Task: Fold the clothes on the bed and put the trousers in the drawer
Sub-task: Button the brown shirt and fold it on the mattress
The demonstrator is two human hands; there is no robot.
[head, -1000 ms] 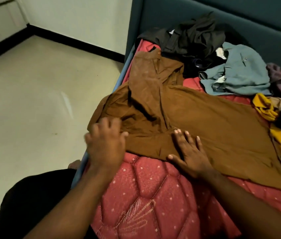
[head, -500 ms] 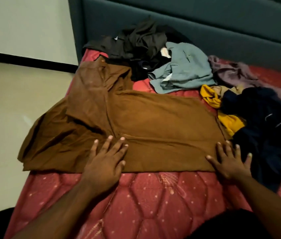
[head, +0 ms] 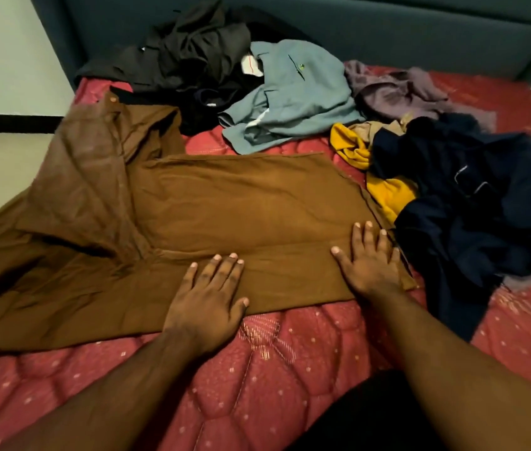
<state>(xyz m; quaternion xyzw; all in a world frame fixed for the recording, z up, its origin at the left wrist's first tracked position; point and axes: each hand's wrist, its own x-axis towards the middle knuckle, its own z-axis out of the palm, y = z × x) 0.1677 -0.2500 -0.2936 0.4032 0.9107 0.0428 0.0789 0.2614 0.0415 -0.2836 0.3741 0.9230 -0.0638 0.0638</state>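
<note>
Red quilted mattress (head: 257,369) carries everything. Brown trousers (head: 225,216) lie spread flat under both hands, legs running from left hand toward right hand; waist end bunched, left of left hand, its edge cut off by frame. Left hand (head: 207,301) flat, fingers straight, pressing near hem edge. Right hand (head: 369,262) flat, fingers spread, on leg end. Dark navy garment (head: 472,203) heaped just right of right hand; its folds hard to make out.
</note>
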